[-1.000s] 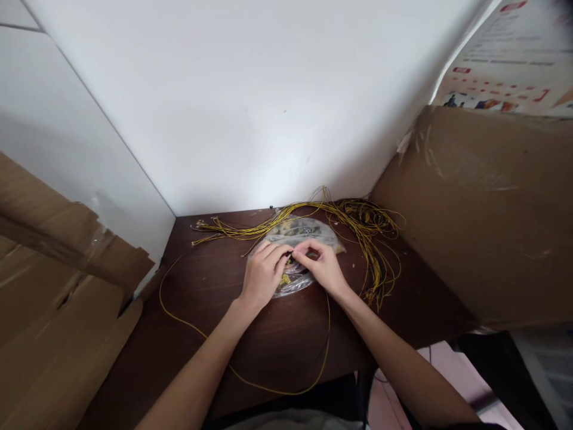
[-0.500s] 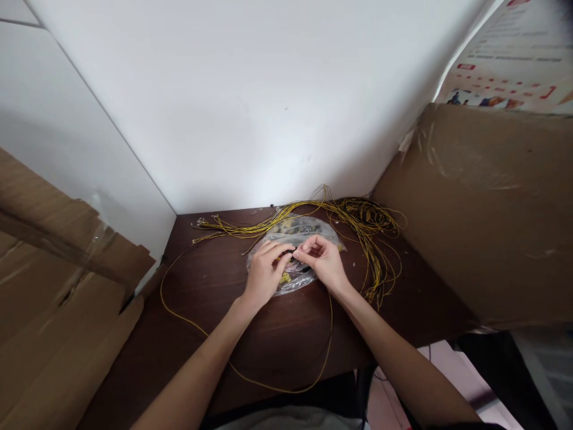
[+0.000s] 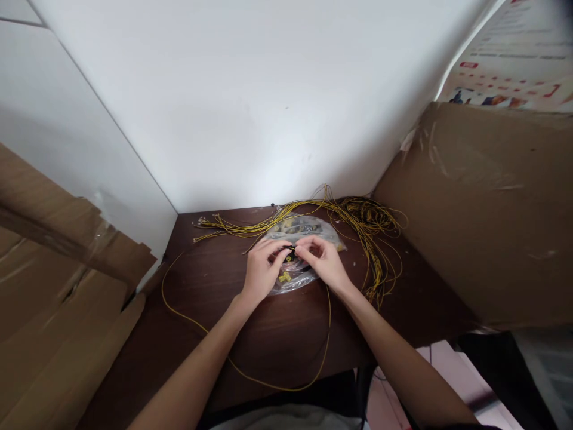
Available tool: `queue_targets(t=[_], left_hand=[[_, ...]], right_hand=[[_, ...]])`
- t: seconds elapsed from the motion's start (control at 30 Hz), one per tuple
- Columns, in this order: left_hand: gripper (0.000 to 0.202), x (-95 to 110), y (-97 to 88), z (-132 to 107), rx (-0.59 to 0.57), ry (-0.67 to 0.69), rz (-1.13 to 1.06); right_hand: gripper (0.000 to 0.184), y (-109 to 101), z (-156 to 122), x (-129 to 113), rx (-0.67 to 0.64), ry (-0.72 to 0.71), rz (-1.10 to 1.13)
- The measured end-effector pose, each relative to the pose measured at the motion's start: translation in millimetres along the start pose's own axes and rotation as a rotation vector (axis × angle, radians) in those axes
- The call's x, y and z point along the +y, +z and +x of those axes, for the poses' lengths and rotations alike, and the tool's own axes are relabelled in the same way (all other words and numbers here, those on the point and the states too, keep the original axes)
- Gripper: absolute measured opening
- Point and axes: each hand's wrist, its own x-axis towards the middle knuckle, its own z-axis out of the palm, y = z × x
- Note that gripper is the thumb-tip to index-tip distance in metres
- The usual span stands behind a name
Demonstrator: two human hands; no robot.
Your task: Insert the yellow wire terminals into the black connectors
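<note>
My left hand (image 3: 261,270) and my right hand (image 3: 325,264) meet over a clear plastic bag (image 3: 301,230) of small yellow and dark parts on a dark wooden table (image 3: 215,286). Both hands pinch a small dark connector (image 3: 291,253) between their fingertips. A long yellow wire (image 3: 250,373) loops from the hands round the table's near side. A small yellow part (image 3: 285,277) lies on the bag just below my left fingers.
A bundle of yellow wires (image 3: 362,224) spreads along the table's back and right. Cardboard sheets stand on the left (image 3: 58,286) and right (image 3: 483,215). A white wall (image 3: 250,101) closes the back. A poster (image 3: 514,60) hangs at the upper right.
The fingers have shifted slightly while working the small connector. The hands stay over the bag. The view has barely moved.
</note>
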Motion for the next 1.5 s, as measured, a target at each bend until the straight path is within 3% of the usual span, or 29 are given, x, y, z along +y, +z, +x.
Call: queue_targets(t=[0.4,0.8,1.03,1.5], left_hand=[[0.014,4.0,2.1,-1.7,-0.002,0.022,0.005],[0.015,2.8,-2.6,0.8,0.038,-0.025,0.000],[0.013,5.0,4.3,-2.3,0.009,-0.003,-0.036],[0.013,1.4,1.1,-1.0,-0.008,-0.014,-0.059]], right_hand=[[0.022,0.0,-2.5,-2.3,-0.018,-0.059,-0.101],[0.024,-6.9,0.5,-4.5,-0.069,-0.021,-0.104],[0.023,-3.7,-0.3,-3.0,-0.090,-0.021,-0.078],[0.023,-3.8,-1.1,-6.1,-0.108,0.014,-0.029]])
